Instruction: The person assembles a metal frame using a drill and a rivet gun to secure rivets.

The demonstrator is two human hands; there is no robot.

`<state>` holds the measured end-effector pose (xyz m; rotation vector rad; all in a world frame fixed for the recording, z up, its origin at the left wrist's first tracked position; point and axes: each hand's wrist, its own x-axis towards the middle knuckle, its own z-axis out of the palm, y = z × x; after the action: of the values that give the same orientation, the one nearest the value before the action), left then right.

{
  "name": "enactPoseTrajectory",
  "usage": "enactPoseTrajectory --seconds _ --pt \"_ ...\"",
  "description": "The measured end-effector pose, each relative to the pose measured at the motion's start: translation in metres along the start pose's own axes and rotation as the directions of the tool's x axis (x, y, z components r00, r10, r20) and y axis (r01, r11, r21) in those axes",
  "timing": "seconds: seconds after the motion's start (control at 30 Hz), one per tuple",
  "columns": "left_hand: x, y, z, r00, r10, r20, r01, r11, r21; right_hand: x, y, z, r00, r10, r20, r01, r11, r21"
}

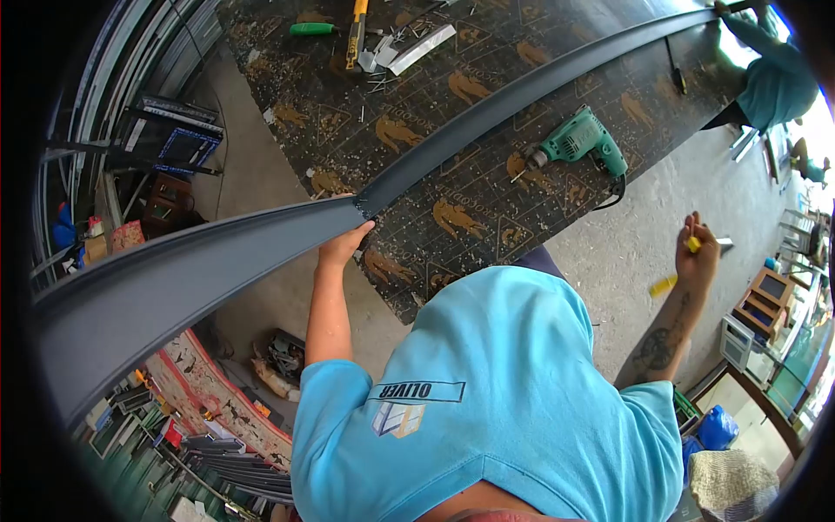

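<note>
A long grey metal profile point(200, 265) runs from the lower left to a joint at the bench corner. From there a second grey length point(504, 104) crosses the bench to the far right. My left hand point(342, 246) grips the profile from below at the joint, its thumb along the edge. Off to the right of the bench, my right hand point(698, 252) is raised and closed around a small yellow-handled tool point(693, 244); a short pale end sticks out beyond the fingers. What kind of tool it is, I cannot tell.
On the patterned bench point(409, 178) lie a green drill point(578, 139), a yellow-handled tool point(357, 35), a green handle point(311, 29), metal offcuts point(422, 50) and a screwdriver point(676, 74). A co-worker point(774, 83) stands at the profile's far end. Metal stock point(104, 104) lines the left.
</note>
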<state>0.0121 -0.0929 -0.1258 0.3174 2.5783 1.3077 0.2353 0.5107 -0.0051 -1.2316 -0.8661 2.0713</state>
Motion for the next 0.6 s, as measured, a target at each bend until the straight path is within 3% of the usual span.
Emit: enactPoseTrajectory --seconds 0.03,0.1,0.17,0.23,0.3,0.37,0.4,0.43,0.5,0.53,0.57,0.6 --pt "-0.003 -0.004 0.002 1.000 -0.004 -0.012 0.004 1.000 0.003 0.013 0.010 0.004 0.999 0.038 0.021 -0.038 0.999 -0.017" --pt "-0.009 -0.017 0.006 0.999 -0.040 -0.028 0.044 0.981 0.188 0.047 0.027 0.007 0.986 0.143 0.085 -0.143 0.990 -0.006" --pt "-0.009 -0.005 0.009 0.998 -0.019 -0.056 0.033 0.967 0.254 0.089 0.045 -0.003 0.860 0.395 0.324 -0.363 0.918 -0.157" --pt "-0.007 0.000 0.013 0.993 -0.010 -0.118 0.047 0.950 0.309 0.099 0.082 0.026 0.911 0.340 0.233 -0.293 0.932 -0.212" --pt "-0.010 -0.001 0.013 0.996 -0.007 -0.083 0.044 0.890 0.453 0.096 0.106 0.063 0.976 0.215 0.041 -0.191 0.927 -0.323" --pt "-0.011 0.006 0.011 0.995 -0.010 -0.098 0.054 0.888 0.457 0.126 0.131 0.055 0.971 0.172 0.165 -0.102 0.927 -0.362" --pt "-0.009 0.009 0.010 0.996 0.005 -0.084 0.034 0.891 0.453 0.128 0.132 0.062 0.945 0.205 0.253 -0.017 0.807 -0.590" --pt "-0.008 0.010 0.009 0.994 -0.001 -0.105 0.049 0.887 0.460 0.131 0.130 0.065 0.938 0.217 0.272 -0.016 0.807 -0.590" --pt "-0.008 0.009 0.008 0.975 -0.220 -0.020 0.217 0.941 0.261 0.120 0.122 0.078 0.982 0.044 0.181 0.131 0.531 -0.837" --pt "-0.011 0.007 0.010 0.974 -0.226 -0.021 0.223 0.937 0.270 0.111 0.122 0.085 0.891 -0.228 0.392 0.436 0.198 -0.878" --pt "-0.011 0.004 0.011 0.987 -0.012 -0.163 0.042 0.982 0.182 0.101 0.120 0.098 0.894 -0.225 0.388 0.432 0.206 -0.878" --pt "-0.006 0.006 0.014 0.931 0.192 -0.312 -0.162 0.980 0.119 0.093 0.116 0.113 0.783 -0.361 0.507 0.515 -0.080 -0.853"
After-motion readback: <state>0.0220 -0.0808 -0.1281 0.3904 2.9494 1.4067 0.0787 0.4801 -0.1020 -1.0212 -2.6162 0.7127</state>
